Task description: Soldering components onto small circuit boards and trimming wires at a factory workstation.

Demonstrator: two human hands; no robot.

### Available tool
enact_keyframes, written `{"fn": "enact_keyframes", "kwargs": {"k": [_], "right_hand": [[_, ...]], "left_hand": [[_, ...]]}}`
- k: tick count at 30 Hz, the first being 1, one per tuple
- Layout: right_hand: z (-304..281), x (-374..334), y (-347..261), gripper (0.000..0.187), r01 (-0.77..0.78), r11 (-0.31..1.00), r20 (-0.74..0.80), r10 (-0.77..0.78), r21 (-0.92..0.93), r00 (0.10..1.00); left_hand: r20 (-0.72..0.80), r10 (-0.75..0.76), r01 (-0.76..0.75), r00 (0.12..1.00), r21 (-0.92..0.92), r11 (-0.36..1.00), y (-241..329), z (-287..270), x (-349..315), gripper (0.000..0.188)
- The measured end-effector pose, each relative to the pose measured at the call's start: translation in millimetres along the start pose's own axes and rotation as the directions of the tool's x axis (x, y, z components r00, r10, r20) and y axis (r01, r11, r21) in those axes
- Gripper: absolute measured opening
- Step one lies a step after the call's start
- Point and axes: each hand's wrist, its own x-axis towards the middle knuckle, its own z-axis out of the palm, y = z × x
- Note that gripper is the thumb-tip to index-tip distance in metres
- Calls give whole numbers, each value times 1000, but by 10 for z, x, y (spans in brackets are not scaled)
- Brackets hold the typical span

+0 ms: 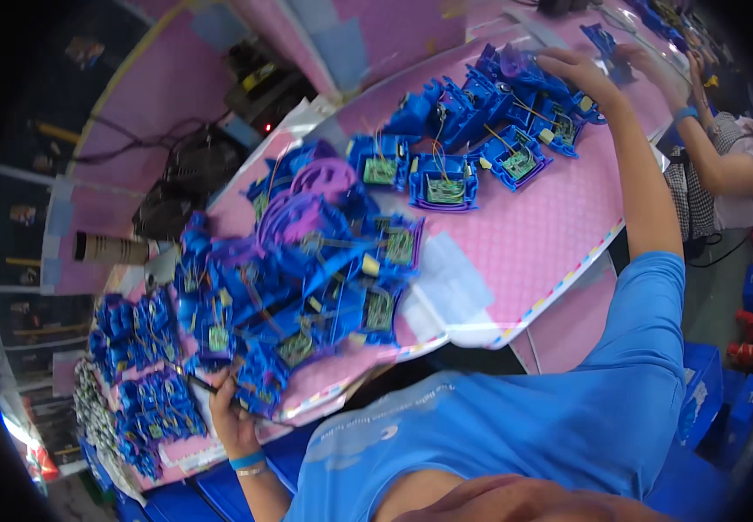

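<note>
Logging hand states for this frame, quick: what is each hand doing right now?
Left hand: closed on a thin dark tool beside the blue assemblies.
Right hand: fingers spread, reaching onto the far blue parts; grasp cannot be told.

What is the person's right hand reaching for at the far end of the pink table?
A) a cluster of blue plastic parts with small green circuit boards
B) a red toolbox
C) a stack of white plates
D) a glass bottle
A: the right hand rests on the blue plastic parts with green boards, on the pink table.
</note>
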Motion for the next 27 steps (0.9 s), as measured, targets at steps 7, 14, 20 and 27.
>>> {"fn": "enact_keyframes", "kwargs": {"k": [7,14,20,27], "right_hand": [[687,-270,-357,50,141,988,-86,-145,-58,986],[849,-602,-503,47,53,991,-88,-64,-120,994],[1068,-815,-630,57,74,976,-159,-107,-204,981],[1187,-1363,-1534,46,232,863,-429,-436,-448,791]], "left_hand": [[-15,15,-14,1000,51,999,-10,185,-7,33],[16,28,-27,999,-85,996,-73,190,-32,34],[35,47,-44,998,-70,997,-55,233,-102,32],[-81,195,-190,977,69,979,95,108,-369,29]]}}
